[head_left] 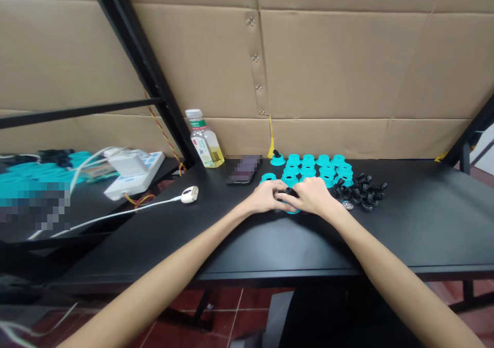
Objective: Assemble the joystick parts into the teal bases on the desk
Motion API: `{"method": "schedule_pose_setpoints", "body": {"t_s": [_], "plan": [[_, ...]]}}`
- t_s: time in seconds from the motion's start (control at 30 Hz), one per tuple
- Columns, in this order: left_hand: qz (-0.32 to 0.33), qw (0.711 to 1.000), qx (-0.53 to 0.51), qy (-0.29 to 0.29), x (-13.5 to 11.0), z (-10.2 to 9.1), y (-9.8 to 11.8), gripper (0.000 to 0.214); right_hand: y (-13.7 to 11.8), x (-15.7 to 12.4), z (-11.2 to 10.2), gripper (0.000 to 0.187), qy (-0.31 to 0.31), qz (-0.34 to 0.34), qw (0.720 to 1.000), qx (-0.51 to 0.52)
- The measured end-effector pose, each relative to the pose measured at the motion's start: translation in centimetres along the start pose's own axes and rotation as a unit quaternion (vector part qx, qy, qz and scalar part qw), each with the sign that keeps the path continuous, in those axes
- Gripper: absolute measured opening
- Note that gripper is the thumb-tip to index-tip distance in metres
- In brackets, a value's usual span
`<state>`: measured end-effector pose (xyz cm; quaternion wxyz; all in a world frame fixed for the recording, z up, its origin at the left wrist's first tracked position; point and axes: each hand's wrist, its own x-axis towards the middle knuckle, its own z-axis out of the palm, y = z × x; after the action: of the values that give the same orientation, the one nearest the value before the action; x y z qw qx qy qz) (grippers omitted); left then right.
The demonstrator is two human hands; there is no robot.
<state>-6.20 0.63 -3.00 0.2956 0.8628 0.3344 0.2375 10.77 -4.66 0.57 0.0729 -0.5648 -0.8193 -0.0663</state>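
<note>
My left hand [264, 196] and my right hand [311, 196] meet at the middle of a black tabletop [420, 224]. Between my fingers sits a small black plastic piece [288, 192], above a teal flanged part [292, 211] that my hands mostly hide. Several more teal flanged parts [309, 168] stand in rows just beyond my hands. One at the far left of the group has a black piece on top [277, 157]. A heap of small black pieces [360, 192] lies to the right of my right hand.
A plastic bottle [204, 141] and a blurred phone [244, 169] stand at the back left. Farther left lie a white power strip [135, 174] and a white cable plug [190, 194]. Cardboard [328, 65] lines the back, and a black metal frame [146, 70] rises at left.
</note>
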Motion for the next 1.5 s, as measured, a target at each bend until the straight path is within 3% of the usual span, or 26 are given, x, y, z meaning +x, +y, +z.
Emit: {"method": "schedule_pose_setpoints", "body": {"t_s": [0.1, 0.2, 0.37, 0.5, 0.73, 0.93, 1.23, 1.4, 1.5], "plan": [[-0.006, 1.000, 0.001, 0.001, 0.0, 0.0, 0.0, 0.046, 0.4, -0.3, -0.7, 0.073, 0.006, 0.027, 0.999, 0.035], [-0.020, 1.000, -0.004, 0.005, -0.1, 0.0, 0.1, 0.050, 0.8, -0.6, -1.6, 0.062, 0.037, 0.033, 0.994, 0.102], [-0.008, 1.000, 0.001, 0.011, -0.1, 0.0, 0.2, 0.050, 1.1, -0.6, -1.8, 0.030, 0.031, -0.060, 0.972, 0.227], [-0.004, 1.000, -0.004, 0.022, -0.1, 0.1, 0.1, 0.049, 1.2, -0.2, -1.2, 0.023, 0.031, -0.100, 0.958, 0.268], [0.004, 1.000, 0.011, 0.015, -0.1, 0.0, 0.3, 0.049, 0.9, 0.4, -1.1, 0.032, 0.006, -0.032, 0.961, 0.274], [-0.011, 0.999, 0.013, 0.027, -0.1, 0.1, 0.4, 0.052, 0.9, 0.7, -0.6, 0.030, 0.037, 0.010, 0.983, 0.182], [-0.013, 1.000, 0.022, 0.014, -0.1, 0.1, 0.5, 0.053, 0.7, 0.6, -0.5, 0.043, 0.014, 0.113, 0.985, 0.128], [-0.016, 1.000, 0.021, 0.017, -0.1, 0.3, -0.1, 0.055, 1.3, -0.1, -1.0, 0.065, 0.030, 0.100, 0.985, 0.139], [-0.014, 0.999, 0.027, 0.018, -0.2, 0.2, -0.1, 0.056, 1.9, -0.7, -1.8, 0.056, 0.043, 0.061, 0.981, 0.178]]}}
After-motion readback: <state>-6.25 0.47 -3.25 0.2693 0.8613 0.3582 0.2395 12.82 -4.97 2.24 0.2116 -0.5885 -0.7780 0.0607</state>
